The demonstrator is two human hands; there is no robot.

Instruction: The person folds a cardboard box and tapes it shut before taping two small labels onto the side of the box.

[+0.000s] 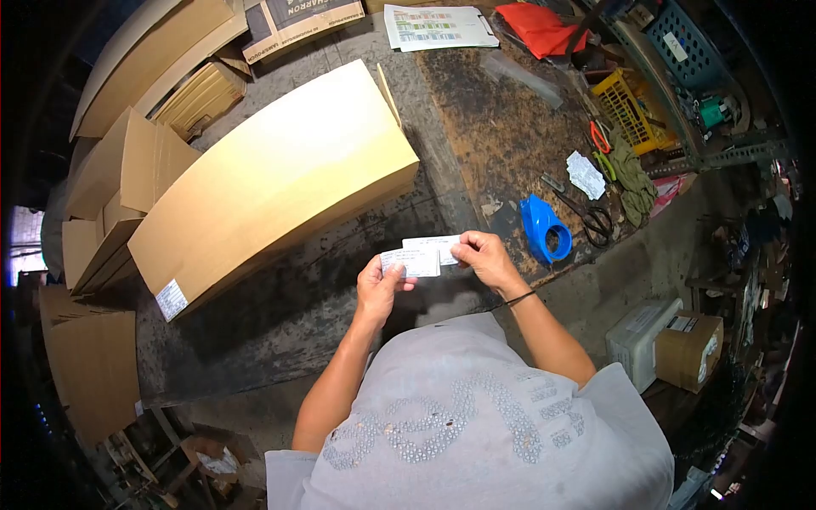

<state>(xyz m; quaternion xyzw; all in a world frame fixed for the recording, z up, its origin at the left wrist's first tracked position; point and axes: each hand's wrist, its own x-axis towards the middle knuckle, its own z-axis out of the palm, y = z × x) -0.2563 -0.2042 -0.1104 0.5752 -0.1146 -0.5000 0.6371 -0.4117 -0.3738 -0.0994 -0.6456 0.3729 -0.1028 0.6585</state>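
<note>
White papers [418, 264] overlap, pinched by the left hand [377, 287] and right hand [484, 257]. At ten o'clock from them, a brown box [280, 183] sits on the counter [246, 344].

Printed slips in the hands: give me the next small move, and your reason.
I'd probably ease the right hand outward to uncover the farther slip: its fingers pinch that slip's right end, while the left hand holds the nearer slip, which overlaps it in this view.
</note>
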